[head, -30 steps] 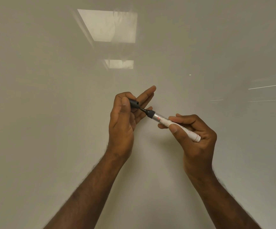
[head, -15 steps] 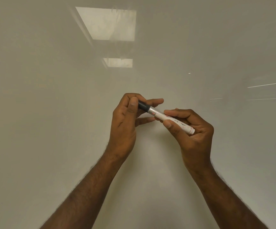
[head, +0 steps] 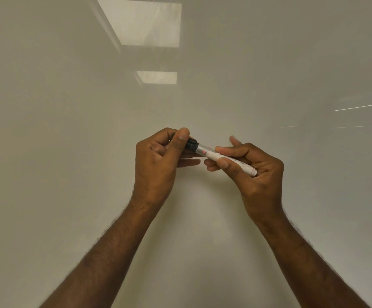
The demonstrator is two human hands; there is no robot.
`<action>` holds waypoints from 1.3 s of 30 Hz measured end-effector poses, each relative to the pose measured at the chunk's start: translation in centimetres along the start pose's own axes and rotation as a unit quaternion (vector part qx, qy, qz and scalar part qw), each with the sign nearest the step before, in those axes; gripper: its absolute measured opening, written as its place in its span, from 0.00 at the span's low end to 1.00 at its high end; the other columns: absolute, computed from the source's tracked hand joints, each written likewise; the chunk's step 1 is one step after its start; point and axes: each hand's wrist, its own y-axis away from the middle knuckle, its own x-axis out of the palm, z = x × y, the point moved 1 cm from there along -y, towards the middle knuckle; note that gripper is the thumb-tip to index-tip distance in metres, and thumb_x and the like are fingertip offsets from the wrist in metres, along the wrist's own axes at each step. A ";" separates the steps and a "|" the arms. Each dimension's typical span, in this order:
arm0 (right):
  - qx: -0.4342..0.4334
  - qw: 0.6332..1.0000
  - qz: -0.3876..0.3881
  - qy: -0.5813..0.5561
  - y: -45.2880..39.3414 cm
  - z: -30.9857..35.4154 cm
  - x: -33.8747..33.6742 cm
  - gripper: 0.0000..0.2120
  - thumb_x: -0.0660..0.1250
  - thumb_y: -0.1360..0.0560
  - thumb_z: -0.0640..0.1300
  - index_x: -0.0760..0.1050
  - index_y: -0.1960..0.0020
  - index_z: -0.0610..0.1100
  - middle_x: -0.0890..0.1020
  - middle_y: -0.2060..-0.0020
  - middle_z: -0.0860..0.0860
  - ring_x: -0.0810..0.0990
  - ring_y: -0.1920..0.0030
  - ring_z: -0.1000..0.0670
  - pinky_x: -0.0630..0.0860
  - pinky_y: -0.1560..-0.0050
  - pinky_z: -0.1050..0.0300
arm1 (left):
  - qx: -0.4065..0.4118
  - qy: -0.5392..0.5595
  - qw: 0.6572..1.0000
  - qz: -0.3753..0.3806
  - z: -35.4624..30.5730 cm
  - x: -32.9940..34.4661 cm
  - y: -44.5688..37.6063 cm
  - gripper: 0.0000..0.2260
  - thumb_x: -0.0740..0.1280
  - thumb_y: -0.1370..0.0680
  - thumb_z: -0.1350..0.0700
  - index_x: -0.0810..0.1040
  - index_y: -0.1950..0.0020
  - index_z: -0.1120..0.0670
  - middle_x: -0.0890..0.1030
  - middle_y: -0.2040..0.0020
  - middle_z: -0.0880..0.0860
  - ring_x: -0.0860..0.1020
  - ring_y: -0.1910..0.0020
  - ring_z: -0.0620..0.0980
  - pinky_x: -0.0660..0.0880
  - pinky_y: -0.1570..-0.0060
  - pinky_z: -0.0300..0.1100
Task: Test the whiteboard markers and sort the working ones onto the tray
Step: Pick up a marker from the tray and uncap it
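A pale glossy whiteboard (head: 69, 152) fills the whole view, catching the reflections of two ceiling lights (head: 145, 23) near the top and a few thin bright streaks (head: 358, 106) at the right; no tray and no other markers are in sight. Two bare forearms rise from the bottom edge and meet in front of the board at mid-height. The left hand (head: 158, 161) is curled, with its thumb and fingers closed round the black cap (head: 191, 144) at the marker's upper-left end. The right hand (head: 256, 172) pinches the white barrel of the marker (head: 225, 157) between thumb and forefinger, the other fingers curled beneath it, so both hands are closed on the one marker, which lies slanted between them, held clear of the board, its plain end pointing down to the right. The cap sits against the clear collar of the barrel, and no tip shows. Judging from this, the step in hand is the cap being seated or pulled at that joint; which of the two cannot be told from this view. No fresh ink mark shows on the board near the hands. If the cap is going on, the next move calls for a firm push along the barrel's line, then carrying the marker out of view to wherever it gets sorted.
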 end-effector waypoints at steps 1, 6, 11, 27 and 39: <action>-0.012 1.000 -0.003 0.017 0.2 -0.1 0.1 0.07 0.71 0.24 0.40 0.82 0.48 0.37 0.88 0.58 0.48 0.87 0.54 0.50 0.69 0.26 0.48 | -0.001 -0.003 1.000 0.000 0.0 0.0 0.2 0.13 0.65 0.22 0.48 0.81 0.54 0.58 0.86 0.61 0.52 0.87 0.59 0.55 0.84 0.59 0.51; -0.025 0.999 -0.009 0.027 1.0 -0.6 0.7 0.07 0.71 0.24 0.39 0.82 0.48 0.37 0.87 0.59 0.48 0.87 0.55 0.49 0.64 0.23 0.44 | -0.014 -0.002 1.000 -0.010 0.3 -0.4 1.2 0.14 0.65 0.23 0.48 0.81 0.54 0.57 0.86 0.61 0.51 0.87 0.58 0.54 0.84 0.63 0.49; 0.011 1.000 0.018 -0.013 1.6 -0.7 0.9 0.05 0.70 0.23 0.37 0.81 0.49 0.36 0.87 0.62 0.48 0.88 0.58 0.48 0.61 0.22 0.41 | -0.008 -0.014 1.000 -0.006 0.7 -1.2 2.6 0.13 0.65 0.22 0.50 0.80 0.53 0.59 0.86 0.62 0.49 0.87 0.60 0.52 0.84 0.61 0.50; 0.045 0.988 0.096 0.113 3.4 2.2 0.6 0.08 0.76 0.27 0.44 0.84 0.48 0.46 0.87 0.55 0.55 0.86 0.53 0.52 0.81 0.51 0.58 | 0.092 -0.203 0.969 0.107 1.7 -5.7 4.6 0.12 0.77 0.28 0.52 0.85 0.47 0.56 0.86 0.52 0.48 0.85 0.51 0.44 0.81 0.48 0.39; 0.034 0.972 0.082 0.217 7.1 2.7 0.8 0.09 0.75 0.25 0.42 0.85 0.46 0.42 0.86 0.54 0.50 0.84 0.54 0.51 0.79 0.56 0.58 | 0.080 -0.191 0.970 0.124 2.9 -6.2 7.5 0.12 0.78 0.27 0.55 0.86 0.46 0.58 0.87 0.51 0.50 0.85 0.51 0.44 0.81 0.48 0.39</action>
